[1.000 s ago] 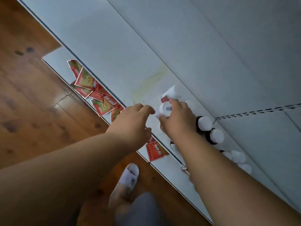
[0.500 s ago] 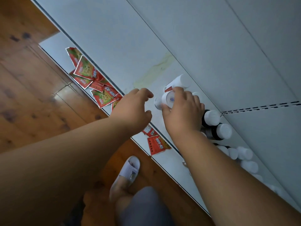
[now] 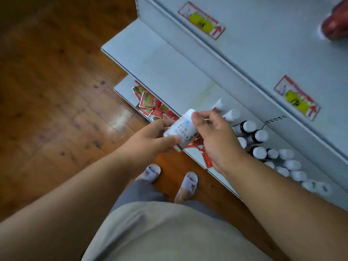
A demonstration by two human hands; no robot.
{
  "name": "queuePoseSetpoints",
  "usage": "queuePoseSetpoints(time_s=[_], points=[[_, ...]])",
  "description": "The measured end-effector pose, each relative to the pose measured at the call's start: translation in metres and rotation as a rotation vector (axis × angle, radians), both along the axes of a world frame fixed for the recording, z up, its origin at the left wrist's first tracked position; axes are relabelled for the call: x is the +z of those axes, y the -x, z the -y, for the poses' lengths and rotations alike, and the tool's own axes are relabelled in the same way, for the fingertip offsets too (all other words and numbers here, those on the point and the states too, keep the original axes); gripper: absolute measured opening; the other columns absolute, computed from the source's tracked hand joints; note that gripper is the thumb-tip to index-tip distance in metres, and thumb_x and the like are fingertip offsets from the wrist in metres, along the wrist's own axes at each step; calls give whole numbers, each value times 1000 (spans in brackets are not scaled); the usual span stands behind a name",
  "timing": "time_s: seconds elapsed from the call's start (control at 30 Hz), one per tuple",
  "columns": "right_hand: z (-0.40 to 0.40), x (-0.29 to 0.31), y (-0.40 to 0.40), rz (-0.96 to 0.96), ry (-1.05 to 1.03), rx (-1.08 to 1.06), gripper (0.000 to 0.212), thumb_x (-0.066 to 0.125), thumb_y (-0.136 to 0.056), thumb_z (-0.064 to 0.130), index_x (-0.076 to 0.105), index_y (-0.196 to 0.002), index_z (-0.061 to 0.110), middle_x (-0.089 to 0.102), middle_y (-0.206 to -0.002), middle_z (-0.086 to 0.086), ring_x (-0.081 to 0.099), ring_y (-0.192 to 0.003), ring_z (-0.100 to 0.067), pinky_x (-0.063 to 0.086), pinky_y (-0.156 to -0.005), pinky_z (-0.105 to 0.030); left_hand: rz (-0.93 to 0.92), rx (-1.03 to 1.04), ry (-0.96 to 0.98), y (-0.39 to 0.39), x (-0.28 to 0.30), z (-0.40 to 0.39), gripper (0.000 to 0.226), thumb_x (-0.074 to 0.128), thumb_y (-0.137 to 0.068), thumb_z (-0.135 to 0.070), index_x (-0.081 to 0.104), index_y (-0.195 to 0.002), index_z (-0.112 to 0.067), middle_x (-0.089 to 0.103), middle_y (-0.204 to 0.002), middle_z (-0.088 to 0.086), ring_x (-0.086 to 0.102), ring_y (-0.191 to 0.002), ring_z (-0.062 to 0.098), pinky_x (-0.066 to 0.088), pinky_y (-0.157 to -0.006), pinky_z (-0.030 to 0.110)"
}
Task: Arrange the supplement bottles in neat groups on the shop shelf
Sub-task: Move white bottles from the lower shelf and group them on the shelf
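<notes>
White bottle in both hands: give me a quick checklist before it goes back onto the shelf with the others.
1. Grip: ok. The left hand holds the lower end of the white bottle; the right hand pinches its top.
2. Bottle off the shelf: ok, held out in front of it.
3. Cap closed: cannot tell, the fingers cover it.
4. Matching group: ok. White-capped white bottles stand just behind the right hand.
5. Free spot: ok, bare shelf to the left of those bottles.
6. Knock risk: not ok. Dark bottles stand close by the right hand.
</notes>
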State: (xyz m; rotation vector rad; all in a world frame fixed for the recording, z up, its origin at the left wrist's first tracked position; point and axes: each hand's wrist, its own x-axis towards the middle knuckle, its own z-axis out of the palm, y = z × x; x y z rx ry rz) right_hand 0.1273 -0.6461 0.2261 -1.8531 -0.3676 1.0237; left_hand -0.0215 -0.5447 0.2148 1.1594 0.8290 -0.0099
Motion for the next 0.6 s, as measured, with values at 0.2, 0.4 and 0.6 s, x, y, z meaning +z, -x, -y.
queuePoseSetpoints(time_s=[0.2,0.4,0.6], points=[[-14,79,21,45,-207,-75,25,58,-93,43,63,-111,26,71,-102,-1,70,-95,-17,59,-72,-33,293,-42,285,3,70,-35,47,57,-82,-14,53,-125,4,65,-115,30,69,-96,33,58,-80,35],[7,124,36,128,-348,-315,25,59,-96,24,55,-116,37,72,-104,11,70,-97,-10,56,-71,-27,307,-282,102,-20,121,-43,50,60,-83,-24,55,-128,-3,67,-115,23,65,-105,38,48,-101,51],[82,167,29,222,-360,-550,25,69,-90,28,53,-106,36,75,-101,4,73,-91,-23,59,-67,-43,441,-617,-127,-69,171,3,66,66,-80,-29,44,-138,-51,68,-116,12,66,-105,36,49,-95,50]])
